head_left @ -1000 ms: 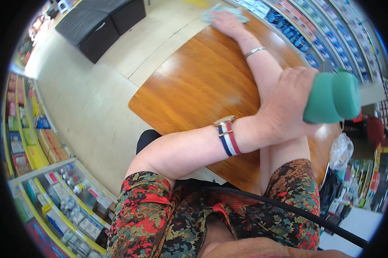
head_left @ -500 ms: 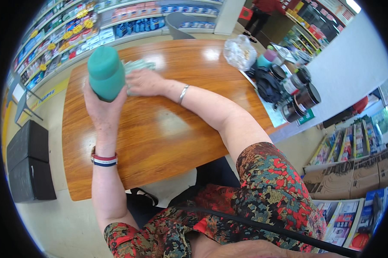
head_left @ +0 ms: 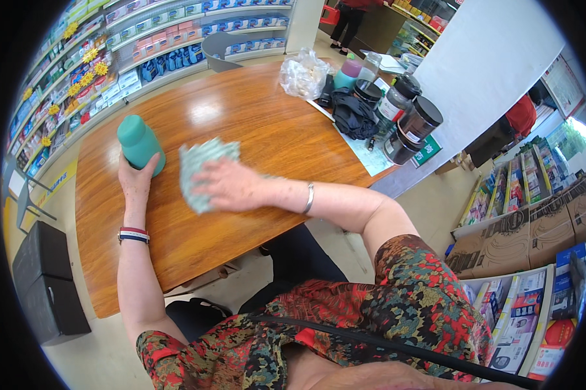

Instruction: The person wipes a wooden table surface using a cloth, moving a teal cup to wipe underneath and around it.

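Note:
My left hand (head_left: 137,179) is wrapped round the lower part of a teal bottle (head_left: 139,143) at the left side of the wooden table (head_left: 280,136). The bottle is nearly upright and appears to rest on the tabletop. My right hand (head_left: 225,185) lies flat with fingers stretched out over a pale green checked cloth (head_left: 205,156), pressing it against the wood. Some motion blur softens the cloth's edge and the right fingers.
Along the table's right end stand a clear plastic bag (head_left: 304,73), a purple-and-teal bottle (head_left: 348,73), a black bundle (head_left: 356,114) and dark jars (head_left: 420,123). A grey chair (head_left: 225,51) is behind the table. Black boxes (head_left: 46,279) stand on the floor at left.
The bottle has come down from its raised position to the table, still in my left hand. My right hand has drawn the cloth nearer to me, and its fingers have spread over it.

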Demonstrator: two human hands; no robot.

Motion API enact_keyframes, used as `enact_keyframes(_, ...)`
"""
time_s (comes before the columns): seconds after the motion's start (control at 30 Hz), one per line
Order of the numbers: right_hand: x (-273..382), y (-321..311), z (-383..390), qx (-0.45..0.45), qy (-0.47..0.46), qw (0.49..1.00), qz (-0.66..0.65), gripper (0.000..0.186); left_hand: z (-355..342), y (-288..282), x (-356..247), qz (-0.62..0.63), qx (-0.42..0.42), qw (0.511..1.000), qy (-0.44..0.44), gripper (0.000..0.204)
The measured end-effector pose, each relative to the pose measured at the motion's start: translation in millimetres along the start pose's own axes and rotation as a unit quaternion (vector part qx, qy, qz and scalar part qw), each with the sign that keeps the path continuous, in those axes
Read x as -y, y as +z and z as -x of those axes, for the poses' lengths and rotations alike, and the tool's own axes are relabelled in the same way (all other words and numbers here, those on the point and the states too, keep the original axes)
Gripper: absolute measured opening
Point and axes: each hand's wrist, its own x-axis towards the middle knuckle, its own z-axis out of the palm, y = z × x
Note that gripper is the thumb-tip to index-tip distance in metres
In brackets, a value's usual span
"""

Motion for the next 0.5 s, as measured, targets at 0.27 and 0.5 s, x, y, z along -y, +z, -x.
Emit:
enact_keyframes(0.27, 35.6, 24.6, -50.5, -0.020, -0.149, 0.977, -0.153, 0.038, -1.5, -0.6, 10.7, 0.168, 0.095, 0.981, 0.019, 0.063)
enact_keyframes(0.5, 50.2, 4.6, -56.2, -0.063, -0.128, 0.963, -0.230, 0.044, 19.6, -37.1, 14.4, -0.045, -0.073, 0.996, -0.036, 0.071)
